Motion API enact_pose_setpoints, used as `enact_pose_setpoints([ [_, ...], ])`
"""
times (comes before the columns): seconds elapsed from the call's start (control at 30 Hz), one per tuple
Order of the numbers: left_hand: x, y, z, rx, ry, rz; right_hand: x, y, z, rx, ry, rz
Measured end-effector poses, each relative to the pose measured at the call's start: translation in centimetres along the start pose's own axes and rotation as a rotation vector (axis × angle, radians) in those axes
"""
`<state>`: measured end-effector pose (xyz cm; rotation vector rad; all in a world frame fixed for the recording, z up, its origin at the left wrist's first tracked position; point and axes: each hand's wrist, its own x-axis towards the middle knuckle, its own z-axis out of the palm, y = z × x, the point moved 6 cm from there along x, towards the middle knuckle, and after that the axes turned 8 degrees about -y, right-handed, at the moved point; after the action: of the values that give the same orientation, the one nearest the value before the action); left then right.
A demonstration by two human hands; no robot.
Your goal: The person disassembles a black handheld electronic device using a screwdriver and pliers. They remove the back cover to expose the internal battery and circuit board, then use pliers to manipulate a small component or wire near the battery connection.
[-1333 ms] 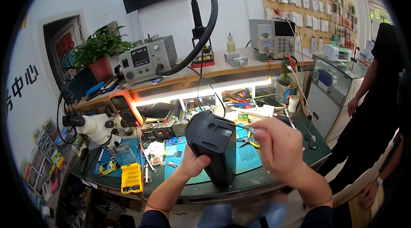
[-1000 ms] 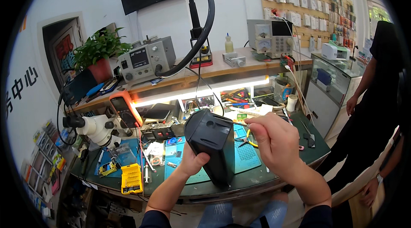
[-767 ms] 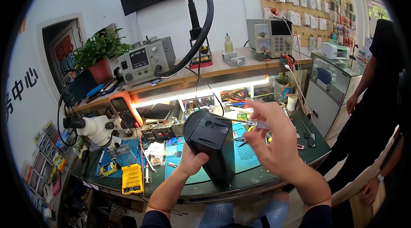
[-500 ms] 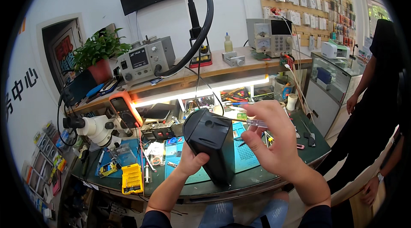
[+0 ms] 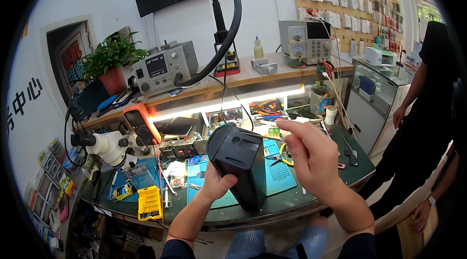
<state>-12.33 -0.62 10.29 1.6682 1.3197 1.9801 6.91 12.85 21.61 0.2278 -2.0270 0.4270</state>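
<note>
A long black plastic case [image 5: 243, 174] stands tilted on the bench, its angular end facing up with a small round recess in it. My left hand [image 5: 217, 182] grips the case on its left side, thumb in front. My right hand [image 5: 315, 154] is closed around the handle of a screwdriver [image 5: 268, 137]. The handle is mostly hidden by my fingers. The screwdriver's thin shaft points left, with its tip against or close to the upper end of the case. Whether the tip is in a seam, I cannot tell. Under the case lies a blue work mat [image 5: 281, 181].
Yellow-handled pliers [image 5: 286, 156] lie beside my right hand. Left of the case are a yellow bit box [image 5: 150, 203], a white microscope [image 5: 108, 147] and an orange multimeter [image 5: 142, 123]. A soldering station [image 5: 165, 68] sits on the shelf. Another person [image 5: 421, 113] stands at the right.
My right hand has turned and its fingers have curled around the screwdriver handle, which showed before. The shaft's tip stays near the case's upper end. My left hand and the case have barely moved.
</note>
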Motion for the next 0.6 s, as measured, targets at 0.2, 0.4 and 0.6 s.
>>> enact_pose_setpoints([
  [0.2, 0.25, -0.09, -0.03, 0.014, -0.004, -0.002, -0.06, -0.33, 0.29, 0.036, -0.047, 0.08],
  [0.4, 0.41, -0.05, 0.14, 0.003, 0.005, -0.01, 0.0, -0.35, 0.09, 0.043, -0.006, 0.028],
  [0.6, 0.13, -0.11, -0.07, -0.007, 0.004, -0.032, -0.13, 0.11, 0.33, -0.046, -0.023, 0.045],
])
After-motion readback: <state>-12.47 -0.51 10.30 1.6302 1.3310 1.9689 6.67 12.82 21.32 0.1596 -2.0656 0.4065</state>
